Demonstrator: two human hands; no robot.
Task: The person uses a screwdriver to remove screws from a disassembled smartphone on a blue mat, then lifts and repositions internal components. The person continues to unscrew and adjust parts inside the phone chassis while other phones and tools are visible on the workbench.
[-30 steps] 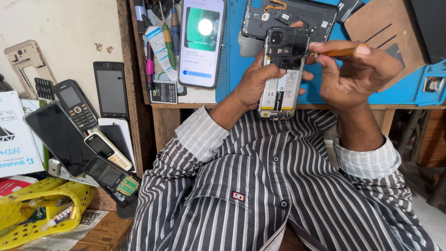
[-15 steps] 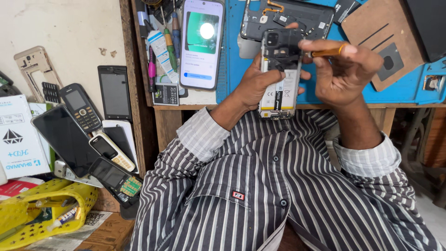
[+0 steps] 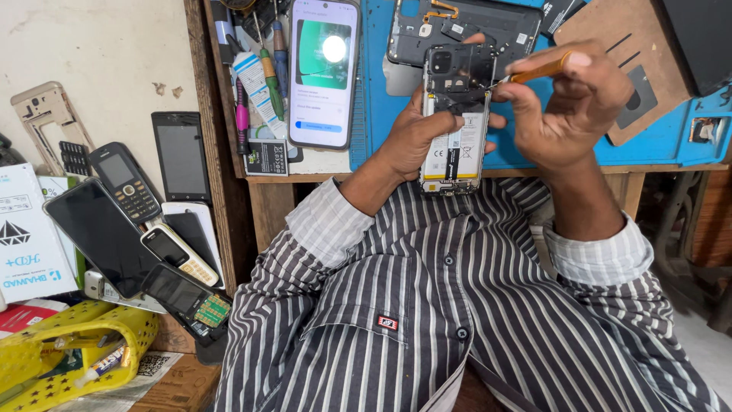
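- Since a moment ago, your right hand [image 3: 568,107] has slid a bit to the right, and the tool tip has come closer to the top of the open phone [image 3: 455,114].
- Your left hand [image 3: 415,133] is closed around the open phone from the left side. It holds the phone upright above your lap, in front of the bench [image 3: 671,141].
- The phone has its back off. You can see the dark camera part at the top and the white battery [image 3: 456,149] lower down.
- Your right hand is pinched shut on a thin screwdriver [image 3: 537,71] with an orange handle. The tip points left and meets the upper right edge of the phone.
- Behind the phone, a black back cover [image 3: 465,23] lies on the blue mat [image 3: 381,84] on the bench.
- A lit phone [image 3: 324,72] with a green picture on its screen lies on the bench, left of the blue mat.
- Some small tools [image 3: 263,76] and a tube lie just left of the lit phone.
- A brown pad [image 3: 618,46] lies on the right part of the bench.
- Far to the left, many old phones [image 3: 126,183] lie in a pile, well apart from your hands.
- A yellow basket [image 3: 69,347] sits at the bottom left.
- Your striped shirt [image 3: 427,305] fills the lower part of the view.
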